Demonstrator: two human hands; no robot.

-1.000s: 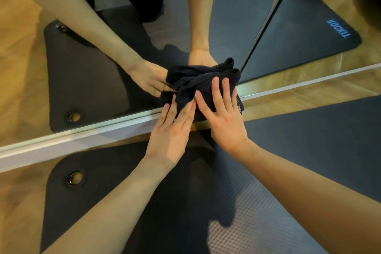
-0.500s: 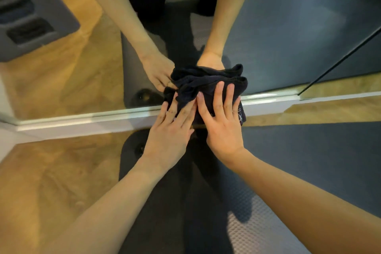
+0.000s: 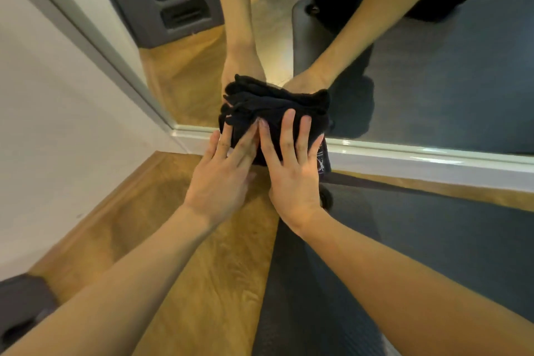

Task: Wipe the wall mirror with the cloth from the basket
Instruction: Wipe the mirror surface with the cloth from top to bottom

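While both hands press flat against it, the cloth (image 3: 271,115) sits bunched against the lowest part of the wall mirror (image 3: 433,66), right at the pale bottom frame (image 3: 404,153) and close to the mirror's left edge. The left hand (image 3: 222,173) lies with its fingers straight and spread over the near left side of the bundle; the right hand (image 3: 291,170) does the same on the near right side, fingers long and almost straight. Neither hand curls round the fabric; they push it against the glass.

The cloth is dark, thick and folded in several soft layers, so it likely weighs little and gives under the palms. It should slide easily on smooth glass, but a loose bundle like this may unroll or shed a fold if it is pushed from one edge only. A small label end hangs from its near right corner (image 3: 323,159), which suggests that side is the least secure. Flat pressure on the middle of the bundle, with fingertips over its far folds, looks the safest hold.

On the wooden floor (image 3: 187,269) lies a dark mat (image 3: 433,240) under the right arm, and a grey basket (image 3: 20,306) shows at the near left corner.
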